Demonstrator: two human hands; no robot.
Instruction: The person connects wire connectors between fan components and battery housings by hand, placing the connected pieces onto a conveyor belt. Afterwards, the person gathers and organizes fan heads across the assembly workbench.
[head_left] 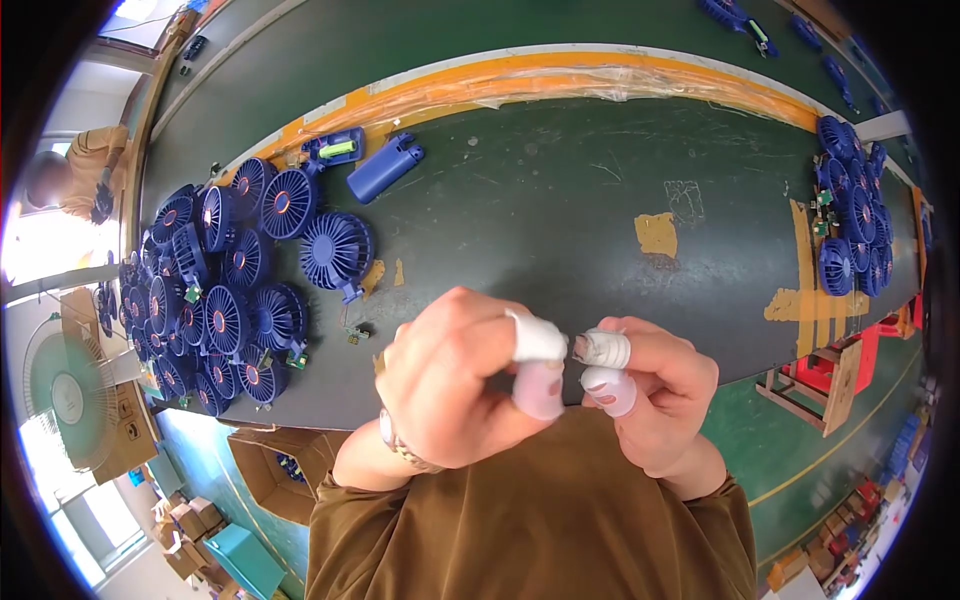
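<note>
In front of my chest, over the near edge of the dark green bench, my left hand (450, 375) and my right hand (660, 390) face each other with a small gap between them. Both are closed, thumb against index finger. White wrappings cover those fingertips on each hand. Whatever may be pinched in them is too small or hidden to make out. Closest to my left hand lie a small green circuit board (358, 332) and a blue fan head (336, 250). Farther back rest a blue handle shell (385, 167) and an open shell holding a green battery (338, 149).
Many blue fan heads (225, 320) are heaped at the left, with another pile (858, 210) at the far right. An orange taped ledge (560, 82) runs along the back. A cardboard box (275, 470) stands below the bench. Another person (85, 175) is at far left.
</note>
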